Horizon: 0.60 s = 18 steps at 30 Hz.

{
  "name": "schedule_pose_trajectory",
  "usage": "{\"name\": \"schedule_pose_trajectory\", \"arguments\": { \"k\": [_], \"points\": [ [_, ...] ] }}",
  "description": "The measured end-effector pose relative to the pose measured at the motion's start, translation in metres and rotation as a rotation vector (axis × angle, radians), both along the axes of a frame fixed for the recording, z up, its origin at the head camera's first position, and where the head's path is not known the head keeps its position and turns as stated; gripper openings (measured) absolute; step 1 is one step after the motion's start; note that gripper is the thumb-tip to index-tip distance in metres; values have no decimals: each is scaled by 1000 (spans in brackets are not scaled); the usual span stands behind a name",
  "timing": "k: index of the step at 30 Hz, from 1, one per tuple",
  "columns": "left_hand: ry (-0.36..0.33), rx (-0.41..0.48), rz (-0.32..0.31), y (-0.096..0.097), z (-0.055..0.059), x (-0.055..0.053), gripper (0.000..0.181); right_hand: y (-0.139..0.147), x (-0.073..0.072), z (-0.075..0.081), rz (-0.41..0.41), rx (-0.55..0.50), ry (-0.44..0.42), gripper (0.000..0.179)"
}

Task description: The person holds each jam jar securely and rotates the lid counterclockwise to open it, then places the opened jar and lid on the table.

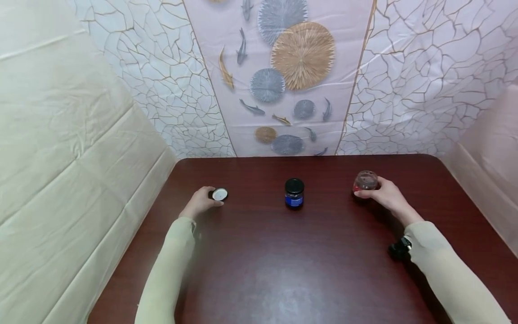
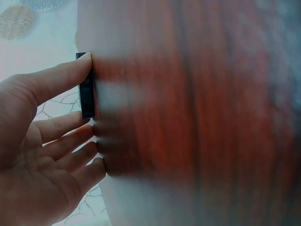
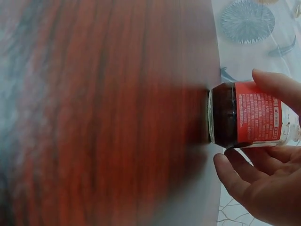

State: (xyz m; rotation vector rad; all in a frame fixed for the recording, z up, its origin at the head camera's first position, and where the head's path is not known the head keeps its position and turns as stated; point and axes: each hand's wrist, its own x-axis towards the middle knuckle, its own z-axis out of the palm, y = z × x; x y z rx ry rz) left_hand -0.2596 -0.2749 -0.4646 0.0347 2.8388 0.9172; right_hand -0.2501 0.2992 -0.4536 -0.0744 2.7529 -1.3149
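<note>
At the left of the table, my left hand (image 1: 200, 202) pinches a black jar lid (image 1: 220, 194) by its edges, white inside facing up. In the left wrist view the lid (image 2: 86, 92) stands edge-on between thumb and index finger, right at the tabletop, with the other fingertips at the wood. My right hand (image 1: 387, 196) grips a lidless glass jar (image 1: 366, 180) at the right, thumb on one side and fingers on the other. The right wrist view shows this jar (image 3: 258, 113) with a red printed label and dark contents, its base at the tabletop.
A second jar (image 1: 294, 193), with a black lid and blue label, stands upright between the hands. The dark reddish-brown table (image 1: 259, 256) meets a patterned backdrop (image 1: 283, 112) behind and pale cloth (image 1: 81, 180) along the left side.
</note>
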Motion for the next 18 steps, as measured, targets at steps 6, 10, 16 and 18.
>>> {"name": "schedule_pose_trajectory", "arguments": {
  "k": [6,10,16,18],
  "points": [
    [-1,3,-11,-4,-1,-1,70,0,1,7,-20,-77,0,103],
    [4,6,-6,-4,-2,0,70,2,1,13,-18,-74,4,106],
    [17,-7,-16,-2,0,2,71,2,3,15,-10,-75,4,105],
    [17,-6,-14,-2,1,2,71,2,3,15,-10,-82,9,104]
  ]
}}
